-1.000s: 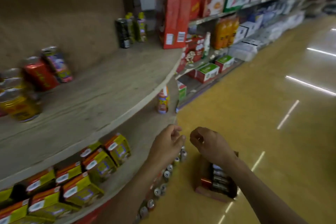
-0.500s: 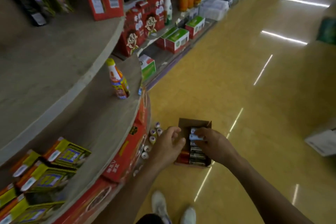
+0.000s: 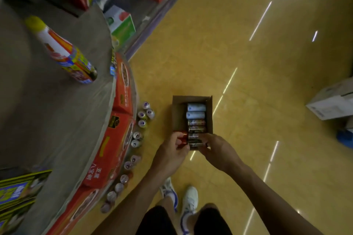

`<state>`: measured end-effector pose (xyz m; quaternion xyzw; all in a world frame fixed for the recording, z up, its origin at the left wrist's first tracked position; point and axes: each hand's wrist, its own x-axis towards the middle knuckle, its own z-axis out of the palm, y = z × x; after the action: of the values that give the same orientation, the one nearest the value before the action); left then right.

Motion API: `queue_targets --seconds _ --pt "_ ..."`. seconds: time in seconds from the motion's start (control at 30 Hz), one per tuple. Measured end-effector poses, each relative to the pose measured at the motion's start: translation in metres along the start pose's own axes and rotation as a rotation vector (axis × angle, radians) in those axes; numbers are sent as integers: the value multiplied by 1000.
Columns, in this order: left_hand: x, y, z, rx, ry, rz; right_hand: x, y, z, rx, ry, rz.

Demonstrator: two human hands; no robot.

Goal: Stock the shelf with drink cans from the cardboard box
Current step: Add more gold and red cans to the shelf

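The red can [image 3: 182,137] sits at the near left corner of the cardboard box [image 3: 176,114], held in the left hand [image 3: 172,150]; that grip is closed round it with fingers curled over its top, so its long axis is hard to read. Beside it a column of cans fills the right side of the box: dark cans [image 3: 197,129] nearer the person and 2 pale blue cans [image 3: 196,107] at the far end, all lying on their sides with long axes running left to right across the box. The right hand [image 3: 215,150] reaches in from the near right, wrist bent, fingers curled down over the nearest dark cans; I cannot tell whether this grip has closed on one. Both forearms stretch down and forward, above the white shoes [image 3: 189,202]. The box stands on the yellow floor [image 3: 248,82], near the curved shelf [image 3: 57,120]. A row of upright cans [image 3: 142,115] lines the floor along the red cartons [image 3: 114,139] under the shelf edge. A bottle [image 3: 63,51] with a yellow cap stands on the shelf
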<state>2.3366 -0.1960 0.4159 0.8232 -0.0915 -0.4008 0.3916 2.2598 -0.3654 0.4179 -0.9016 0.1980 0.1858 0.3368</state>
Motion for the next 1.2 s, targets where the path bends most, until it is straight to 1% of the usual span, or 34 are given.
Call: queue_targets --seconds 0.1,0.27,0.47,0.57,0.67,0.8,0.97,1.1,1.2 --pt "38 -32 11 27 -20 -56 37 29 38 6 -43 43" --pt "109 -90 49 55 -14 -100 97 83 107 -103 -97 93" --pt "215 -171 116 90 -19 -142 186 177 204 -180 -206 34" --pt "264 -208 144 142 -22 -150 227 216 240 -238 -269 44" --pt "304 -236 161 207 -35 -123 267 245 270 -305 -327 12" --pt "346 -268 175 269 -50 -104 315 269 302 -393 -358 -48" --pt "387 -286 185 256 -55 -110 360 292 340 -510 -385 -164" --pt "408 -293 196 230 -37 -133 385 300 367 -670 -466 -190" --pt "413 -297 201 222 -30 -169 400 300 382 -724 -489 -201"
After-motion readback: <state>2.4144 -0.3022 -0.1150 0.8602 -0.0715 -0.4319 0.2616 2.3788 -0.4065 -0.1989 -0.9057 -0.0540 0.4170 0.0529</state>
